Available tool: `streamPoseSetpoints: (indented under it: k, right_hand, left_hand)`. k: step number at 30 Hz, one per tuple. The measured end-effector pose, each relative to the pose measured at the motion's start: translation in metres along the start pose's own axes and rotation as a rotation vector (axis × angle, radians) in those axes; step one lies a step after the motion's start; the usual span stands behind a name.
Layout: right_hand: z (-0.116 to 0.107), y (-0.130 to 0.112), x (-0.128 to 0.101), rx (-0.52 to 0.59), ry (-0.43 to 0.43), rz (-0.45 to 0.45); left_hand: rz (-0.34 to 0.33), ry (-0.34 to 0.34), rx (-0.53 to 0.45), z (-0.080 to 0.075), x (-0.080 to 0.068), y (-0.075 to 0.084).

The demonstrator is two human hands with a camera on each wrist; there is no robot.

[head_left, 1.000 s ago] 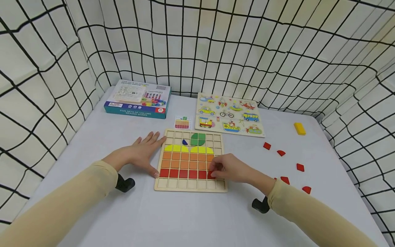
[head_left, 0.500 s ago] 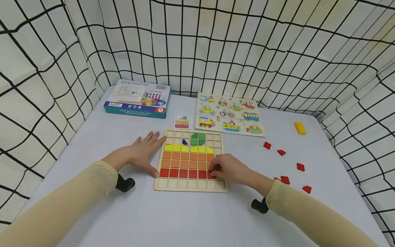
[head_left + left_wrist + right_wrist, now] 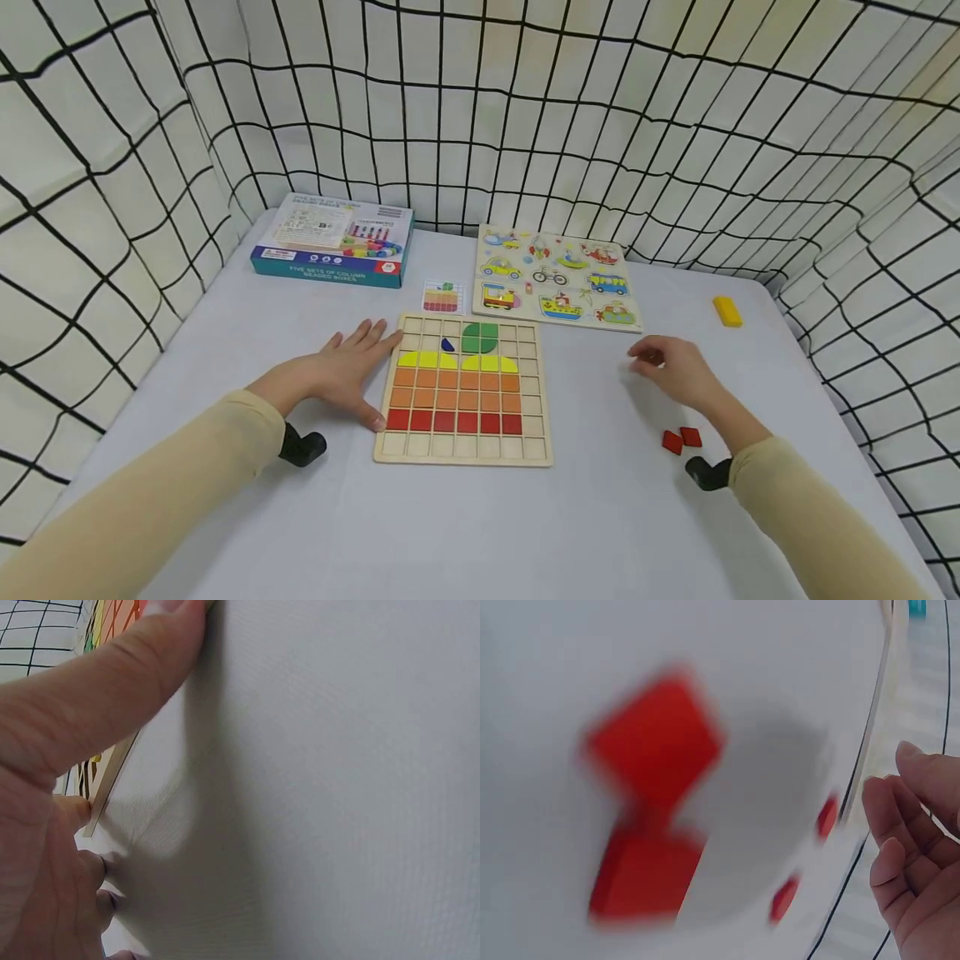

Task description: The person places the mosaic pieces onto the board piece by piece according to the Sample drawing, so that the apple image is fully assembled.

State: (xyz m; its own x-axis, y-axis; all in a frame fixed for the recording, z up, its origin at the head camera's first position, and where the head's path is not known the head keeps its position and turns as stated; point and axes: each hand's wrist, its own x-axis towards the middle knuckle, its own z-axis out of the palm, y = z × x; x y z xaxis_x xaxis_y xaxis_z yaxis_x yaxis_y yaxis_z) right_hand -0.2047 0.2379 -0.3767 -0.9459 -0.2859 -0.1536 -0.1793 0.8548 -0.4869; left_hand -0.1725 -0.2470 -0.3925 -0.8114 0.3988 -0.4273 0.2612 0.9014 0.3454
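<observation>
A wooden grid board [image 3: 465, 460] lies flat, with a row of red squares [image 3: 444, 422], orange rows, yellow pieces [image 3: 427, 360], a green shape [image 3: 479, 337] and a small blue piece [image 3: 447, 344] in its cells. Along its left edge rests my left hand [image 3: 345, 375], fingers extended, with the thumb and a finger touching the rim. To the right of the board, my right hand [image 3: 678, 371] hovers over the table with loosely curled fingers and nothing visible in them. Two red tiles [image 3: 660, 739] lie below it, blurred in the right wrist view. Two farther red pieces [image 3: 784, 898] also show there.
A pattern card [image 3: 443, 297] lies behind the board, next to a picture puzzle board [image 3: 558, 277]. At the back left lies a bead-set box [image 3: 333, 240]. A yellow block [image 3: 727, 311] is at the far right. Black netting [image 3: 480, 117] surrounds the table.
My right hand has left the red row's right end and moved right to the loose red pieces, hiding some from the head view. My left hand stays at the board's edge.
</observation>
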Motion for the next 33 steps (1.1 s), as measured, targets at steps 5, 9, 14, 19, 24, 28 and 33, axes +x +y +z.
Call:
streamPoseSetpoints:
  k: [5, 9, 14, 19, 24, 28, 33]
  right_hand:
    - [-0.026, 0.054, -0.006, -0.042, -0.032, 0.166]
    - [-0.034, 0.074, -0.008, -0.063, -0.102, 0.207]
    - [-0.032, 0.079, -0.005, -0.08, -0.114, 0.215]
    - [-0.027, 0.079, -0.003, -0.061, -0.08, 0.219]
    - [-0.022, 0.076, -0.004, -0.033, -0.046, 0.207]
    - [-0.021, 0.066, -0.005, 0.017, -0.007, 0.18]
    - [-0.016, 0.03, -0.001, 0.132, 0.003, 0.078]
  left_hand:
    - [0.001, -0.001, 0.002, -0.001, 0.0, 0.0]
    - [0.002, 0.003, 0.004, -0.001, 0.0, 0.0]
    - [0.004, 0.003, -0.003, 0.0, 0.001, 0.001]
    - [0.006, 0.0, -0.004, 0.0, 0.001, 0.001]
    - [0.003, -0.004, 0.0, 0.0, 0.001, 0.002]
    - [0.001, -0.006, -0.001, -0.002, 0.0, 0.003]
    - [-0.003, -0.004, -0.001, -0.003, -0.001, 0.003]
